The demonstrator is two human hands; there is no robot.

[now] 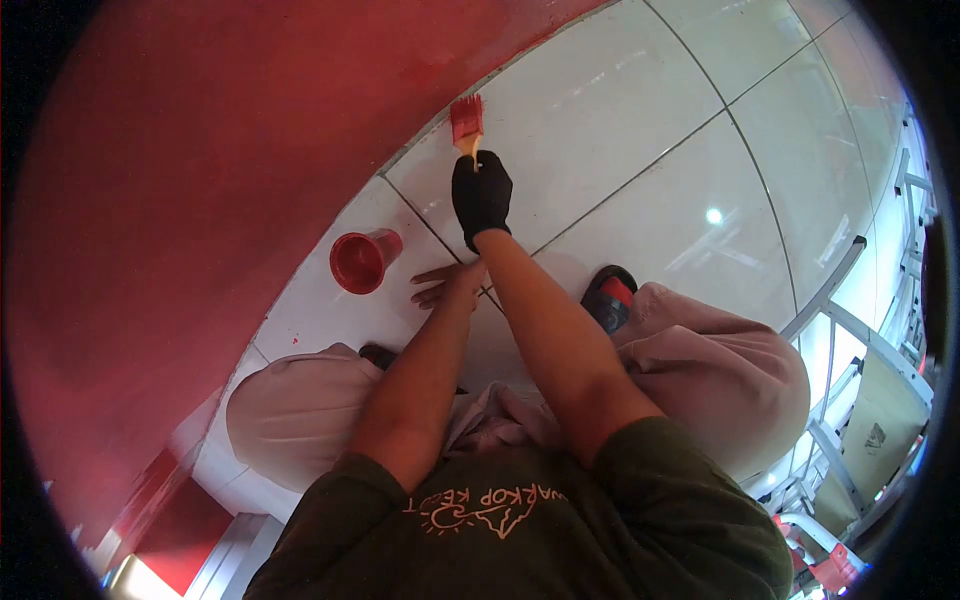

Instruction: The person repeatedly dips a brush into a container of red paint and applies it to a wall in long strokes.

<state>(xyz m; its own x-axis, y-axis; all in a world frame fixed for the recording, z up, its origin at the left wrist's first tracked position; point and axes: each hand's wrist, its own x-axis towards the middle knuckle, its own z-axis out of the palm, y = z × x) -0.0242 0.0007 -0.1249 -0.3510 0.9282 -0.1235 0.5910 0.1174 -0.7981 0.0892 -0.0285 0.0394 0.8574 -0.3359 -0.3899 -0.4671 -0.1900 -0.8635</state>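
My right hand, in a black glove, is shut on the wooden handle of a paintbrush. The red-soaked bristles sit at the foot of the red wall, where it meets the white tiled floor. My left hand is bare, with fingers spread flat on the tile, partly crossed by my right forearm. It holds nothing. A red plastic cup of paint stands on the floor just left of my left hand, near the wall.
I crouch with both knees up in light trousers, one shoe on the tile. A metal ladder frame stands at the right. Red drips spot the tile near the cup.
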